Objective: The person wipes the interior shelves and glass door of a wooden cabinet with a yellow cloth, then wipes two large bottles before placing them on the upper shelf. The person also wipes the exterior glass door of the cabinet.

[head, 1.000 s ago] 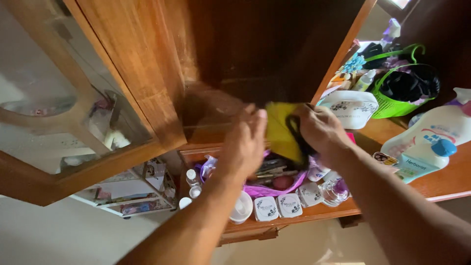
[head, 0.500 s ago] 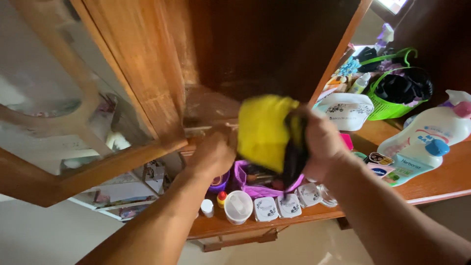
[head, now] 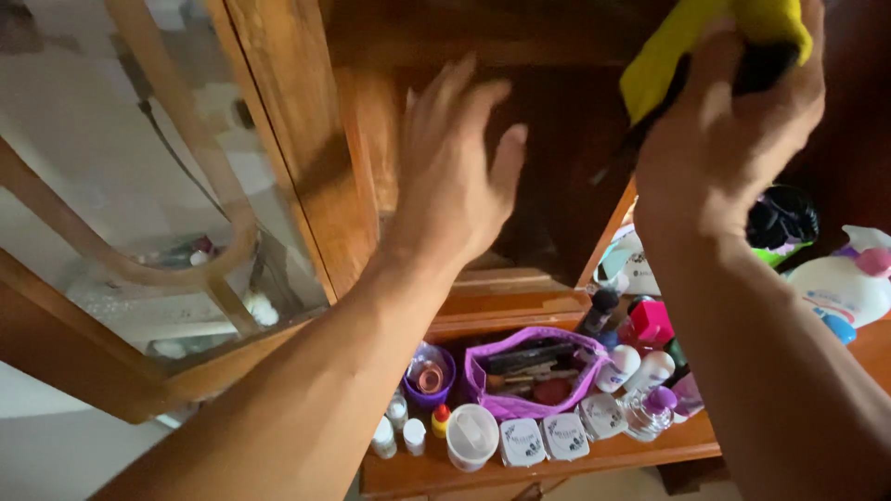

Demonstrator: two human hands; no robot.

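Head view is showing a yellow cloth (head: 691,37) with a dark part bunched in the right hand (head: 733,139), whose fingers (head: 715,70) are clamping around it high up, against the dark inside of the wooden cabinet (head: 557,167). The left hand (head: 455,176) is hovering beside it with fingers (head: 469,97) spreading apart, holding nothing, just in front of the cabinet's inner wall.

Well below both sets of fingers, a crowded shelf (head: 557,459) is carrying a purple pouch (head: 529,371) full of small items, white jars (head: 543,438), small bottles (head: 408,431), a glass perfume bottle (head: 645,413) and a red box (head: 648,323). A white lotion bottle (head: 845,283) is standing to the right.

The likely trouble, as I judge it: dust or the loose end of the cloth dropping onto those things, or a forearm swinging low and knocking the upright bottles over, since they are packed touching one another near the shelf edge. The glass door (head: 139,213) is standing open just left of the empty fingers, and a wide sweep could strike it.
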